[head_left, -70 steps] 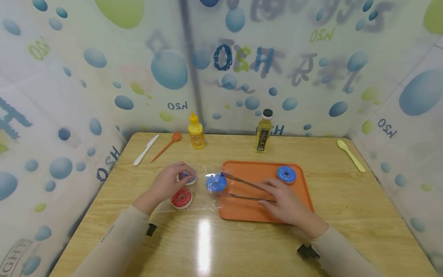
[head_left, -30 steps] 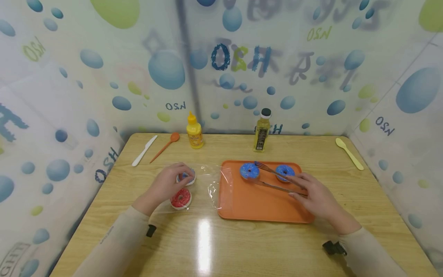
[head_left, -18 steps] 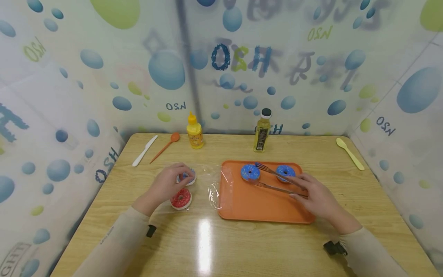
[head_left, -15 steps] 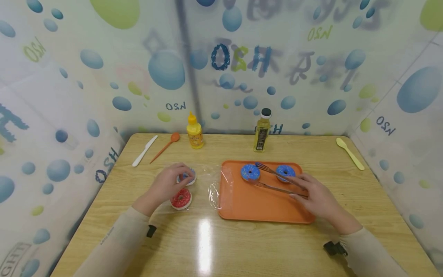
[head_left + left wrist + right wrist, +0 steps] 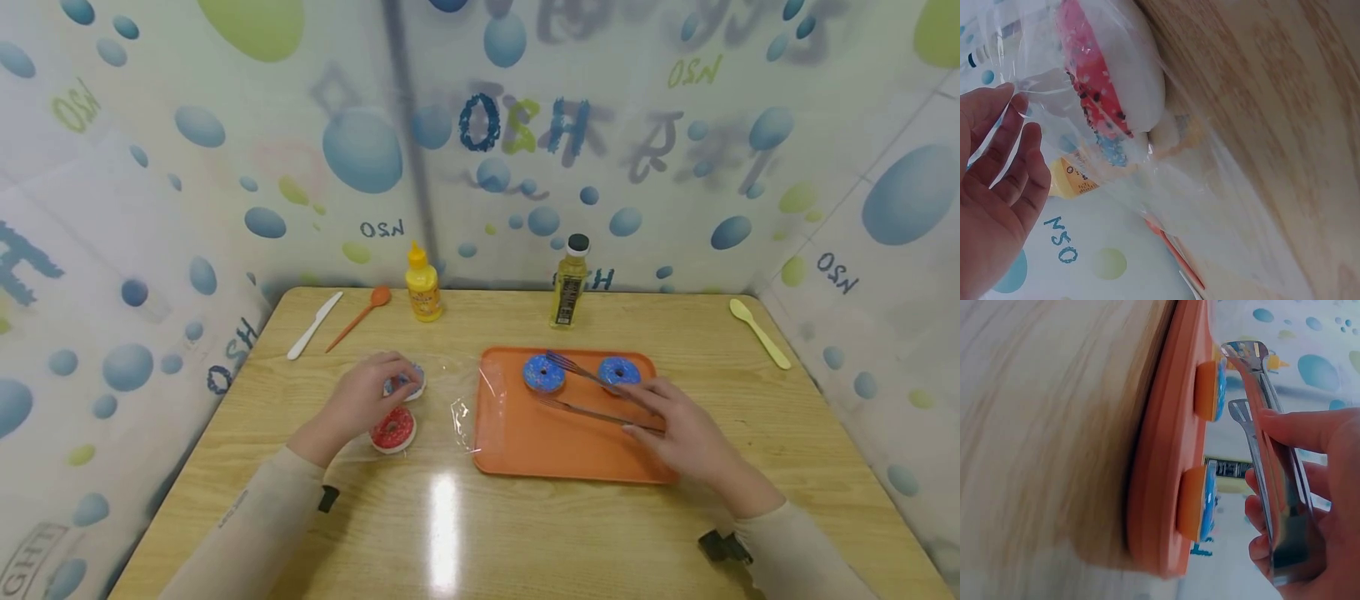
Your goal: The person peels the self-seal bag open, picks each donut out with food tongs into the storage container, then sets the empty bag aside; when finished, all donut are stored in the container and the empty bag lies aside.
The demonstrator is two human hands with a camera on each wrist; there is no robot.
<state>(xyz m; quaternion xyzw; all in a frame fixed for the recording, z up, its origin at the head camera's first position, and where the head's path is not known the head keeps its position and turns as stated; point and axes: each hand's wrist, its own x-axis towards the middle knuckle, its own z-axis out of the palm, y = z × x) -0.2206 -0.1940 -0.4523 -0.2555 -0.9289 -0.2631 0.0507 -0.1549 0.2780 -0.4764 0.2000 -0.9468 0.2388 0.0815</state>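
Note:
My left hand (image 5: 360, 400) pinches the edge of a clear plastic bag (image 5: 1222, 206) between thumb and index finger. Inside the bag lie a red donut (image 5: 382, 439) with a white base and, partly hidden by the fingers, a blue donut (image 5: 393, 386). In my right hand (image 5: 686, 437) is a pair of metal tongs (image 5: 1272, 456), its slotted tips apart with nothing between them. Two blue donuts sit on the orange tray (image 5: 570, 454): the left donut (image 5: 538, 385) is close to the tongs' tips, and the right donut (image 5: 619, 363) is partly behind the upper tong arm.
At the back of the wooden table (image 5: 360, 533) stand a yellow squeeze bottle (image 5: 425, 292) and an oil bottle (image 5: 570, 287). A white knife (image 5: 315, 327) and an orange spoon (image 5: 363, 321) lie at left, a yellow-green spoon (image 5: 760, 335) at right. The bag's mouth overlaps the tray's left edge.
A blue donut held in the tongs at the bag's mouth has moved right onto the tray and been let go. The tongs have shifted slightly left since. The left hand has stayed put.

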